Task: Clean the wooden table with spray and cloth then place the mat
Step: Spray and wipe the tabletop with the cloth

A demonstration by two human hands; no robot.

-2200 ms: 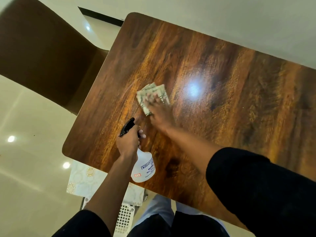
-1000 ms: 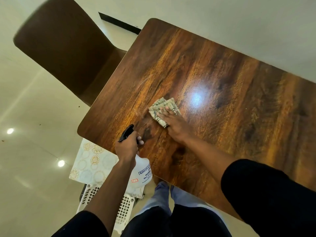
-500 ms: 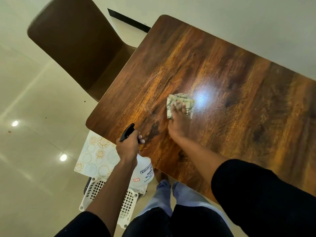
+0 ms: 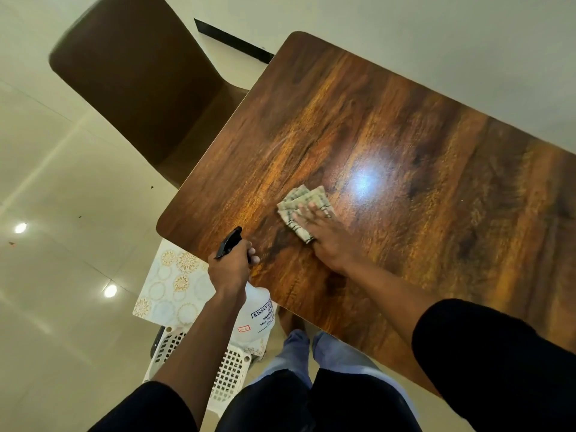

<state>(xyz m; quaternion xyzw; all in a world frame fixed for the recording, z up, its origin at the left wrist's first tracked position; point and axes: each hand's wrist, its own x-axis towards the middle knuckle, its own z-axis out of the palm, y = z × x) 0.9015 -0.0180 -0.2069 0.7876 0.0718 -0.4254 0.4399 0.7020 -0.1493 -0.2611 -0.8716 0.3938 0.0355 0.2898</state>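
Note:
The glossy wooden table (image 4: 420,169) fills the right of the head view. A folded checked cloth (image 4: 297,202) lies flat on it near the front left, and my right hand (image 4: 327,236) presses on the cloth with straight fingers. My left hand (image 4: 229,269) grips the neck of a white spray bottle (image 4: 257,319) with a black trigger head, held at the table's front left corner. A white mat (image 4: 173,286) with gold circle patterns lies on a basket below the table's left edge.
A brown chair (image 4: 140,79) stands at the table's left side. A white lattice plastic basket (image 4: 229,374) sits on the glossy tiled floor (image 4: 56,182) by my legs. A pale wall runs behind the table.
My right hand has slid the cloth across the tabletop, first right and away, now back toward the left. My left hand has kept the bottle near the same corner.

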